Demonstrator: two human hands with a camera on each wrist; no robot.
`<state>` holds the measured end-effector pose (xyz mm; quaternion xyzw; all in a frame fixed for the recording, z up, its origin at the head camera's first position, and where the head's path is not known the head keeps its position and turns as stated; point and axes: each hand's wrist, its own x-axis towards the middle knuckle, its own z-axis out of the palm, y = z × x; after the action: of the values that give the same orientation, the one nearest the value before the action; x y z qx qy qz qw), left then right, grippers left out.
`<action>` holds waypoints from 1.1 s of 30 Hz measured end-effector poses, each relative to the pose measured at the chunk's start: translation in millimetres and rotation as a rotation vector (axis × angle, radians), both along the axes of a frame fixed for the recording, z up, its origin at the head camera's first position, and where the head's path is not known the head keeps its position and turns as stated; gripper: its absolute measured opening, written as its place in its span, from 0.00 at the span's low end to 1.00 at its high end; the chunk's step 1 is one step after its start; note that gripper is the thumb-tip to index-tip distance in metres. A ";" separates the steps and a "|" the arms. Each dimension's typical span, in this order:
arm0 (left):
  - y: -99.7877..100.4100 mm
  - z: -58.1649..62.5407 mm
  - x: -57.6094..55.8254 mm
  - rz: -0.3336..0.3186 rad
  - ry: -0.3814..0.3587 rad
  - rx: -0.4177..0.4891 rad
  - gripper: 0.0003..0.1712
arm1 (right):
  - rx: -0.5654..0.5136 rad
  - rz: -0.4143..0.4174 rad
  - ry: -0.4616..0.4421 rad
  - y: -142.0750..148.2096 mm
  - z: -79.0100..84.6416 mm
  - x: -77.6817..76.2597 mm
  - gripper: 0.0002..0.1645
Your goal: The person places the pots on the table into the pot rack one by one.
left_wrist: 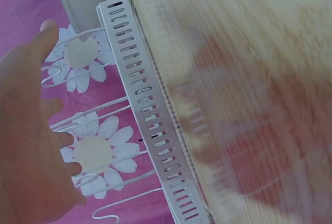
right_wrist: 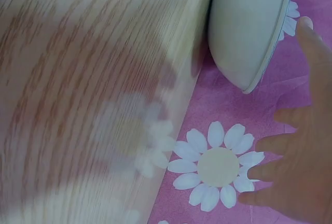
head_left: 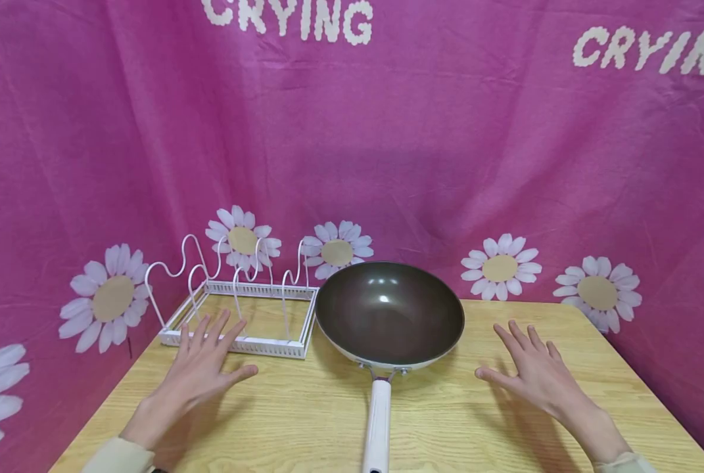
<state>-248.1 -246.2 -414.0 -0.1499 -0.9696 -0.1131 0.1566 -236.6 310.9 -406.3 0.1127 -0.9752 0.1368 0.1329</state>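
pan [head_left: 390, 322] handle [head_left: 378, 420] at 6 o'clock, probably for easy reach, rack [head_left: 269, 347] at pan's 9, left hand [head_left: 200, 368], right hand [head_left: 538, 374]: fingers spread, empty

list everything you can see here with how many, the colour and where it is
pan: 1, dark inside and pale outside, mid-table, its pale handle towards the person
rack: 1, white, on the table left of the pan
table: 1, light wood, under both
cloth: magenta, behind and at the sides
daisies: 6 in the head view, white with yellowish centres, on the cloth
lettering: 2 words, white, high on the cloth
sleeves: 2, pale, at the wrists
left hand: 1, near the rack
right hand: 1, right of the pan
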 end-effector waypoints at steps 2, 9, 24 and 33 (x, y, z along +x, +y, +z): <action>0.2 1.0 0.3 0.000 -0.002 -0.003 0.52 | 0.003 0.000 0.008 -0.3 -0.3 0.1 0.58; 1.6 5.5 0.4 0.000 0.028 0.031 0.47 | -0.041 0.042 0.106 -1.3 -1.5 -3.0 0.54; 2.6 8.0 1.2 -0.049 0.018 0.211 0.41 | -0.181 0.119 0.161 -12.4 -4.4 -2.9 0.43; 11.7 7.2 3.5 -0.086 0.070 0.277 0.34 | -0.224 0.165 0.120 -23.7 -7.9 2.6 0.40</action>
<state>-244.6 -234.5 -406.9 -0.1720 -0.9314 -0.2470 0.2047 -234.0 287.1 -414.3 0.1847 -0.9316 0.2481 0.1910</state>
